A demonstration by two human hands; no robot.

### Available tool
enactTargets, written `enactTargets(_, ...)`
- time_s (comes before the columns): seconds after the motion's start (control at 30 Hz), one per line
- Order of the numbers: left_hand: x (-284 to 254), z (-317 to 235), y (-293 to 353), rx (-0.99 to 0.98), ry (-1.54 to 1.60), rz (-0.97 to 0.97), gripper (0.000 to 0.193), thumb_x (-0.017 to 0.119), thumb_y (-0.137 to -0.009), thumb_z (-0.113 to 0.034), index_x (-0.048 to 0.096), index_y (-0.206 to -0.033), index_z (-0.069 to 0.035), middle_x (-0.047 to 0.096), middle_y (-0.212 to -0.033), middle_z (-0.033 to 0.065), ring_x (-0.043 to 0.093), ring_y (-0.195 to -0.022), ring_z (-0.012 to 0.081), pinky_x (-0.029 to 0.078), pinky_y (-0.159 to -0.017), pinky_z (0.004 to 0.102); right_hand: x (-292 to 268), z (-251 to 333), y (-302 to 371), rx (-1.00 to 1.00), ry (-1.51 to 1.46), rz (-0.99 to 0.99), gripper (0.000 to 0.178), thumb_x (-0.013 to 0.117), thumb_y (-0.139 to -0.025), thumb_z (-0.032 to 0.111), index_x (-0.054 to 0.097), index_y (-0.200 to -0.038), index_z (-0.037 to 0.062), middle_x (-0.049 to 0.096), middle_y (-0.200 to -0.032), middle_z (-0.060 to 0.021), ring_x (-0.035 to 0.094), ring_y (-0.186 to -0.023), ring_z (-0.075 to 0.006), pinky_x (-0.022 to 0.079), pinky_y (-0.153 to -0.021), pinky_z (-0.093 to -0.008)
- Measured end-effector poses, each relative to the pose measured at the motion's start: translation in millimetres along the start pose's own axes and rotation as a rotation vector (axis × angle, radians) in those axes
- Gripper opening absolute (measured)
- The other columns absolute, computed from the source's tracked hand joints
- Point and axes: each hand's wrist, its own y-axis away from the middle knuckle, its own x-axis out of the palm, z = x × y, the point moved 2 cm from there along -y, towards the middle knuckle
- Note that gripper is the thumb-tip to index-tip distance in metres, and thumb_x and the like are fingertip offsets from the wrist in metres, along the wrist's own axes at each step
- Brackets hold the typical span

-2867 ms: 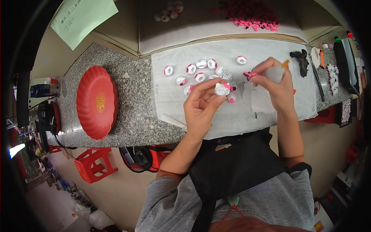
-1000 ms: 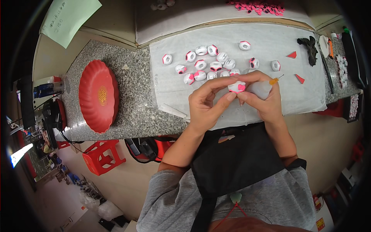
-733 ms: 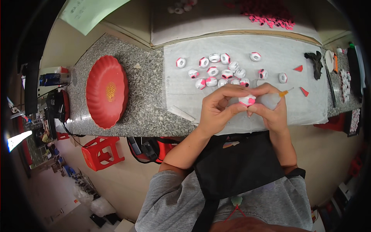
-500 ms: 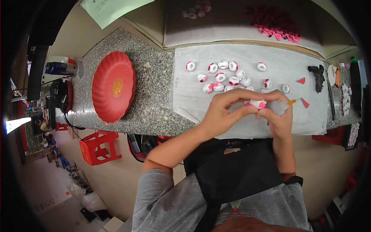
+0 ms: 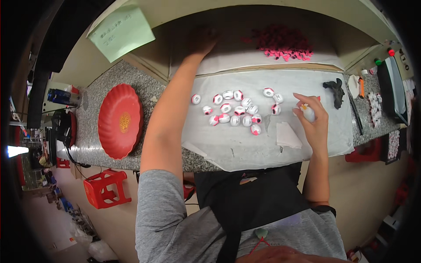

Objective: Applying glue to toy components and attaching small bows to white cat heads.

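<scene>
My left arm stretches forward into the shaded recess, where my left hand [image 5: 203, 41] is dark. Its fingers and anything in them cannot be made out. Over the right part of the white sheet, my right hand [image 5: 315, 120] is closed around a small translucent squeeze bottle [image 5: 309, 115] with a yellowish tip. Left of it, several white beads with pink and black marks [image 5: 239, 110] lie scattered on the sheet. One such bead [image 5: 255, 129] sits nearest me. A folded white paper piece [image 5: 287, 135] lies below and left of the right hand.
A heap of small pink and black pieces [image 5: 285, 44] lies in the recess. Left stands a red scalloped dish [image 5: 115, 144] on the speckled counter [image 5: 151, 90]. A black crumpled thing [image 5: 334, 93] and a dark rod [image 5: 356, 116] lie right. A red stool [image 5: 105, 188] stands below left.
My left hand has left the bead the two hands held together and reached forward into the recess. The right hand stays with the bottle, now tipped upward. The view has shifted.
</scene>
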Motion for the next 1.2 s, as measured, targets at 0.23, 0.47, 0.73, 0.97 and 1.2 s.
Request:
enactTargets(0.23,-25.5,-65.1,30.2,0.158,0.188,0.175,0.021,0.057,-0.064,-0.021,0.055,-0.077,-0.005,0.055,-0.075,0.0104,0.050,-0.073,0.0272,0.041,-0.065,0.0359,-8.8,-11.9,14.5,0.077,-0.216,-0.029,0.022,0.056,-0.064,-0.004,0.056,-0.086,0.0015,0.048,-0.071,-0.0017,0.041,-0.066,-0.0090,0.033,-0.065,-0.0193)
enactTargets(0.47,-34.1,-63.9,48.9,0.207,0.093,0.075,0.028,0.058,-0.068,-0.027,0.056,-0.085,-0.005,0.055,-0.080,0.0117,0.050,-0.078,0.0281,0.041,-0.067,0.0367,-10.3,-4.9,22.1,0.086,-0.261,-0.067,0.032,0.054,-0.064,-0.002,0.048,-0.096,0.0008,0.046,-0.082,-0.0044,0.039,-0.063,-0.0091,0.034,-0.059,-0.0185)
enactTargets(0.73,-96.1,-92.7,67.6,-0.207,1.108,0.056,0.023,0.054,-0.073,-0.008,0.051,-0.095,-0.002,0.053,-0.096,0.0099,0.051,-0.082,0.0157,0.041,-0.069,0.0257,-12.3,1.3,35.1,0.065,-0.624,-0.008,0.034,0.045,-0.068,0.002,0.037,-0.100,-0.0003,0.035,-0.101,-0.0125,0.045,-0.073,-0.0161,0.044,-0.051,-0.0230)
enactTargets(0.97,-130.7,-145.8,146.9,-0.625,1.628,0.145,0.023,0.050,-0.075,-0.002,0.050,-0.097,-0.002,0.052,-0.096,0.0112,0.052,-0.079,0.0125,0.042,-0.073,0.0237,-4.6,18.0,34.0,0.202,-0.812,0.065,0.028,0.053,-0.070,0.005,0.041,-0.093,-0.0028,0.040,-0.094,-0.0118,0.049,-0.076,-0.0177,0.046,-0.057,-0.0262)
enactTargets(1.2,-101.6,-167.4,175.3,-0.631,1.895,0.118,0.019,0.052,-0.072,0.001,0.049,-0.091,-0.001,0.049,-0.101,0.0127,0.051,-0.081,0.0119,0.043,-0.077,0.0303,5.9,18.5,31.0,0.275,-1.204,-0.305,0.030,0.059,-0.064,0.005,0.042,-0.089,0.0033,0.041,-0.093,-0.0102,0.045,-0.075,-0.0128,0.039,-0.052,-0.0220)
